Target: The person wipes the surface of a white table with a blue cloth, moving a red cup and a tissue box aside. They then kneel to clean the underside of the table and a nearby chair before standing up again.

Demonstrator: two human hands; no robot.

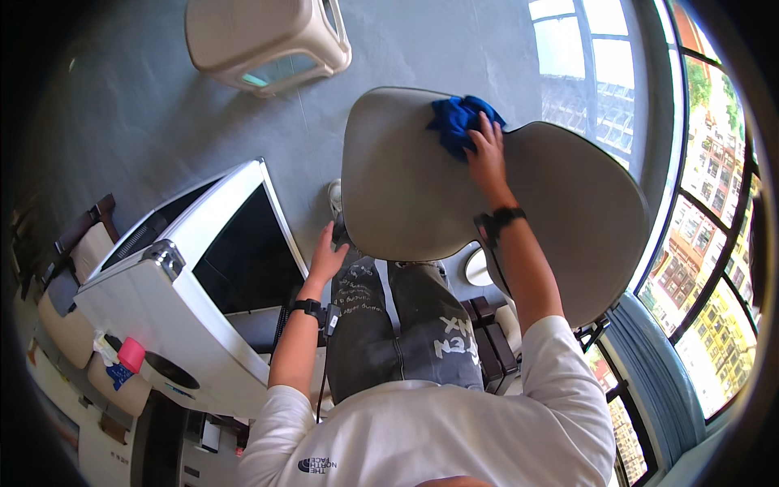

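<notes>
My right hand (489, 161) rests on a crumpled blue cloth (455, 125), its fingers curled over the cloth's right side. The cloth lies at the far edge of a grey, two-lobed tabletop (398, 182) with a thin dark rim, near where the two lobes meet. The right forearm reaches across the tabletop's near side. My left hand (328, 259) is empty, fingers apart, just left of the tabletop's near left corner and above my leg. Each wrist wears a black strap with a small device; a cable hangs from each.
A white-framed table (222, 207) with dark panels stands at left, bearing a pink container (131, 354) and a black disc (171, 370). A beige plastic stool (255, 36) stands on the grey floor (292, 128). Windows (688, 243) and a blue curtain (654, 365) line the right.
</notes>
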